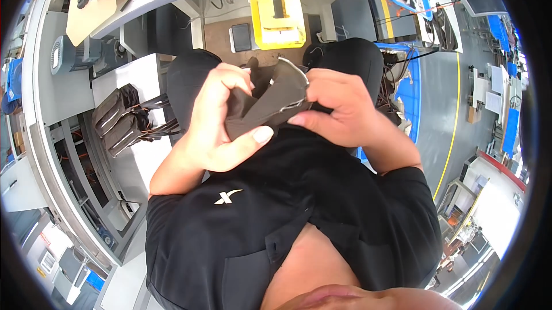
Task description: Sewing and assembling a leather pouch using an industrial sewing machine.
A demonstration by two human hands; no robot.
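Observation:
A dark grey-brown fabric piece (267, 100), folded, with a pale, ragged-looking edge along its top and right side, is held up in front of my torso, between my knees. My left hand (224, 126) grips its left side, the thumb lying across the lower part and the fingers curled over the top. At the right side, my right hand (336, 103) pinches the piece near that pale edge, thumb underneath. Parts of the fingertips of both hands are hidden by the fabric.
Beyond my knees are a yellow tray (259, 37) and a dark phone-like slab (240, 38). Dark fabric pieces with straps (123, 126) lie stacked on a white surface (146, 175) at left. A blue bin (411, 108) stands at right, beside a grey walkway (445, 108) with a yellow line.

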